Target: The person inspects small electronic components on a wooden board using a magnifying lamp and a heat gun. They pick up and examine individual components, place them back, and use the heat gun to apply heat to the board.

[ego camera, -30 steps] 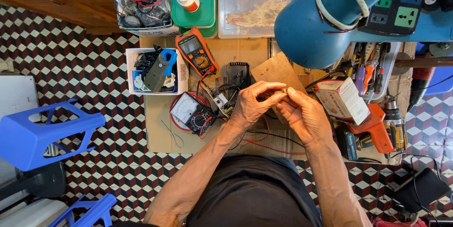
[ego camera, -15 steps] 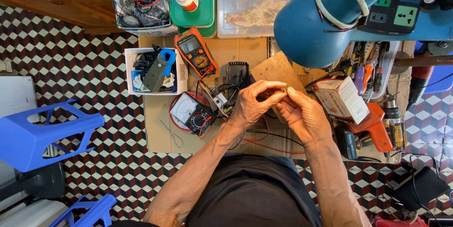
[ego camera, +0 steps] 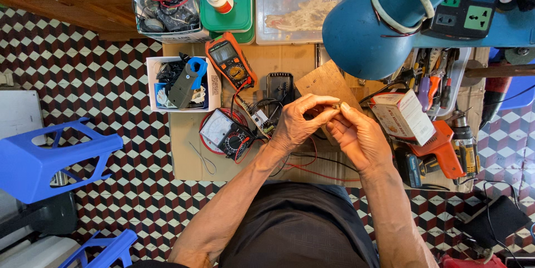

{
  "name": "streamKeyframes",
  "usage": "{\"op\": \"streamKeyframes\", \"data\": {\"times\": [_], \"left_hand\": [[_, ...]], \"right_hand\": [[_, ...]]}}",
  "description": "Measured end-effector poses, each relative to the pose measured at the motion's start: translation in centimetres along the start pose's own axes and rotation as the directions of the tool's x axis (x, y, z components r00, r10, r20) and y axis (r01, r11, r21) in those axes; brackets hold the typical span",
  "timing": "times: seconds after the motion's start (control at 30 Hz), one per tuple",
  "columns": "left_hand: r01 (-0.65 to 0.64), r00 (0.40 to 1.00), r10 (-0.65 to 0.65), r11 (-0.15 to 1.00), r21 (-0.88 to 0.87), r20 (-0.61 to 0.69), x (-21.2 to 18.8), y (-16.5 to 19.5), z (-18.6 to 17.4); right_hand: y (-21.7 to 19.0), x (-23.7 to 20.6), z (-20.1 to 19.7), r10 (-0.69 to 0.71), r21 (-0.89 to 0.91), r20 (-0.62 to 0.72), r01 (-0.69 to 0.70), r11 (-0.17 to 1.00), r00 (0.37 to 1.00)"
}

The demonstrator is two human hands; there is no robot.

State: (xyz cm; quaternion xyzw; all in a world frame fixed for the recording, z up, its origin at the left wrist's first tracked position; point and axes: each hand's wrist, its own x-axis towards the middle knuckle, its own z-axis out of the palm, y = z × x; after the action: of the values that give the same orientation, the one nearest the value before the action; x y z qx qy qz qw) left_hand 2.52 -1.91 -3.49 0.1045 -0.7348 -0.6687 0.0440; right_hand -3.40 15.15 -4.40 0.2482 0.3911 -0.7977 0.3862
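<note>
Left hand (ego camera: 298, 123) and right hand (ego camera: 356, 137) pinch one tiny part (ego camera: 336, 105) above the workbench (ego camera: 184, 156) middle; probably light and easily dropped, best held by fingertips

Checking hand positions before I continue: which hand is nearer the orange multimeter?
Left. The left hand is just right of and below the orange multimeter; the right hand lies farther right, beyond the left.
</note>
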Motion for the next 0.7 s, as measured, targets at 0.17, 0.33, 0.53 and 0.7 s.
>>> {"op": "streamKeyframes", "data": {"times": [0.17, 0.33, 0.53, 0.7], "left_hand": [[-0.016, 1.000, 0.016, 1.000, 0.007, -0.012, -0.09, 0.05, 0.12], [-0.029, 0.999, 0.030, 0.999, 0.019, -0.020, -0.01, 0.04, 0.14], [-0.026, 1.000, 0.027, 1.000, 0.017, -0.015, 0.11, -0.01, 0.20], [-0.016, 1.000, 0.016, 1.000, 0.024, -0.010, 0.11, -0.10, 0.25]], "right_hand": [[0.02, 0.03, 0.00, -0.004, 0.002, 0.003, 0.004, 1.000, 1.000], [0.03, 0.01, 0.11, -0.002, 0.004, -0.012, 0.002, 1.000, 1.000], [0.06, -0.04, -0.03, -0.005, 0.018, 0.010, 0.005, 1.000, 1.000], [0.26, 0.07, -0.30, -0.026, 0.017, 0.042, 0.025, 1.000, 0.999]]}}
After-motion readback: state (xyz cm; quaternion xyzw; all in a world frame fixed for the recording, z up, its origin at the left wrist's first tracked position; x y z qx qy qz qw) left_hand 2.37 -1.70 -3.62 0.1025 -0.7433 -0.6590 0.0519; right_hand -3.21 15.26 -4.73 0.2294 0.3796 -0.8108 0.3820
